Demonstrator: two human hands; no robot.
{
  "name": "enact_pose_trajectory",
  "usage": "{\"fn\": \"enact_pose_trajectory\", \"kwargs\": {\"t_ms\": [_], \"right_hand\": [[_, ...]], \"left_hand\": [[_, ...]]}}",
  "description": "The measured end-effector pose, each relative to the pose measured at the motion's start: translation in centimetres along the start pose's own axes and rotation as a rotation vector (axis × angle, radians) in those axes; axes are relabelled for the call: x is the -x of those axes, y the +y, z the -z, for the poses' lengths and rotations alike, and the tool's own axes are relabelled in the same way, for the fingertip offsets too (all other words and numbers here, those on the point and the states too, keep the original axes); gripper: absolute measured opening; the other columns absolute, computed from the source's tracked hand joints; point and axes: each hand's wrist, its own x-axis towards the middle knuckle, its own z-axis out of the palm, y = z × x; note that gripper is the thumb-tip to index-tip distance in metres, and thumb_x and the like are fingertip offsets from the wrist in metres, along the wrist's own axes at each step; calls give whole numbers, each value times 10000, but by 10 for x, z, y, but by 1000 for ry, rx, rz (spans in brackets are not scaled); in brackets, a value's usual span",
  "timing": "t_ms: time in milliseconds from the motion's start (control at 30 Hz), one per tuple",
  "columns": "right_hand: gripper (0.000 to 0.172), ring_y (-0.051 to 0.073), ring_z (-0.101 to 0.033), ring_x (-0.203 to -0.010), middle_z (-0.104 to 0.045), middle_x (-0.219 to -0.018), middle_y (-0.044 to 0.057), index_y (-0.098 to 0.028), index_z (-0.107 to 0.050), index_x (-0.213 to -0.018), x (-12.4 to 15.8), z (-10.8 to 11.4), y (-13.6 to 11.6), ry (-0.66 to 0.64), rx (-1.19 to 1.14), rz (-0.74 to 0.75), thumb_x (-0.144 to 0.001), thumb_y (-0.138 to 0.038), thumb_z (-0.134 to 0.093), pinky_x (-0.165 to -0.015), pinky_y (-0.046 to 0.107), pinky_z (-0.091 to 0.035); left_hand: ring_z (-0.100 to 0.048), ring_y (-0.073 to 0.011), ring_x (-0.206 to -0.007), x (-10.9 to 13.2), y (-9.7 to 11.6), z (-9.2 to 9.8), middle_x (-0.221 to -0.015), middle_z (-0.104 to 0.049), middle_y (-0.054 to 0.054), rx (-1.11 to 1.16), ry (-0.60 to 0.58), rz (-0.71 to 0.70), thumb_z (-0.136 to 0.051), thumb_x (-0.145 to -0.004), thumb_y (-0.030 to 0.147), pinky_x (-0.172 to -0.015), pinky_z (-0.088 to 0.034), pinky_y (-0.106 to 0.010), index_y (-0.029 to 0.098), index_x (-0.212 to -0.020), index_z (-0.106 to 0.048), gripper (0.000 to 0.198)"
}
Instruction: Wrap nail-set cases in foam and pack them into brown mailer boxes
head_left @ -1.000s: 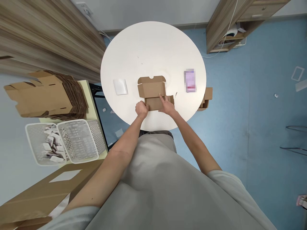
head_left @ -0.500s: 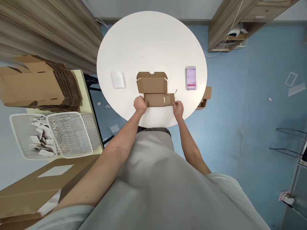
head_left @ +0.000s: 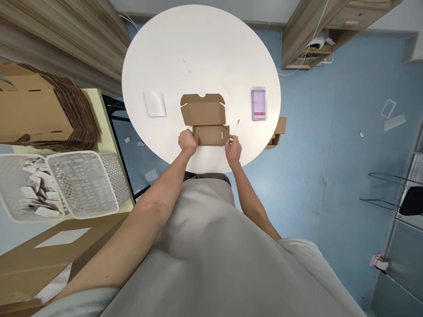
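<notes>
A brown cardboard box lies on the white round table near its front edge. Its lid, with a notched tuck flap, is laid back away from me. My left hand is closed on the box's left end. At the right end, my right hand grips the side flap, which stands up there. A clear plastic sleeve lies to the left of the box. On the right lies a purple pack, its face blurred out.
Left of the table, a stack of flat cardboard blanks and white plastic baskets stand on a side table. A large carton is nearer me. An open cardboard box stands below the table's right edge.
My right hand has moved inward, and the box's right end flap has gone from lying outward to standing up. My left hand keeps its hold. The whole view has shifted slightly.
</notes>
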Motion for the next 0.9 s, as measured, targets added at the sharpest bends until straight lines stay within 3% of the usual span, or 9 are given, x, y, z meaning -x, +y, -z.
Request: {"fn": "enact_pose_trajectory", "kwargs": {"t_ms": [133, 200, 333, 433, 600, 733, 900], "right_hand": [[889, 346, -643, -1402, -536, -1692, 193, -225, -60, -1861, -8, 6, 13, -113, 81, 86, -1044, -198, -409, -1135, 517, -592], [1001, 363, -666, -1312, -541, -1663, 208, -222, 111, -1855, -10, 8, 18, -153, 117, 103, -1007, -170, -419, -1078, 524, -616], [1007, 348, -711, -1090, -630, -1529, 212, -247, 168, -1845, -15, 7, 18, -152, 127, 93, -1026, -188, -415, -973, 525, -639], [933, 384, -707, -1155, -643, -1522, 217, -241, 67, -1860, -19, 2, 7, -129, 120, 115, -1068, -262, -424, -978, 558, -650], [783, 437, -699, -1271, -576, -1569, 252, -160, -248, -1804, -17, -7, -14, -121, 142, 106, -1136, -527, -429, -1032, 589, -646], [685, 375, -708, -1275, -636, -1444, 221, -156, -537, -1609, -11, -9, -15, -73, 62, 104, -1202, -616, -235, -1087, 502, -612], [733, 292, -733, -1103, -704, -1211, 159, -193, -722, -1332, -12, -7, -1, -29, -51, 160, -1220, -610, -129, -1021, 410, -581]], "left_hand": [[-646, -403, -1172, 3, 1, 0, -1170, -704, -169, -55, -25, -12, -639, -952, 234, -1021, -526, -533, 221, -1108, -675, 161], [-644, -409, -1185, 4, 1, 0, -1186, -701, -175, -53, -25, -18, -655, -959, 238, -1039, -522, -535, 214, -1113, -676, 158], [-653, -418, -1204, 4, 0, -2, -1217, -700, -178, -44, -27, -28, -673, -979, 254, -1076, -514, -550, 210, -1126, -677, 154], [-656, -425, -1213, 5, 0, -5, -1254, -706, -191, -66, -26, -38, -642, -989, 253, -1077, -513, -561, 204, -1155, -689, 179], [-659, -400, -1185, 10, 1, -4, -1244, -725, -187, -95, -15, -44, -603, -980, 210, -1027, -531, -517, 195, -1149, -702, 197], [-658, -401, -1175, 16, 3, -1, -1245, -731, -185, -96, -19, -37, -604, -979, 213, -1023, -530, -521, 192, -1178, -705, 225], [-642, -379, -1168, 22, 8, 4, -1268, -733, -177, -139, -38, -21, -543, -1006, 202, -999, -513, -479, 207, -1173, -698, 227]]}}
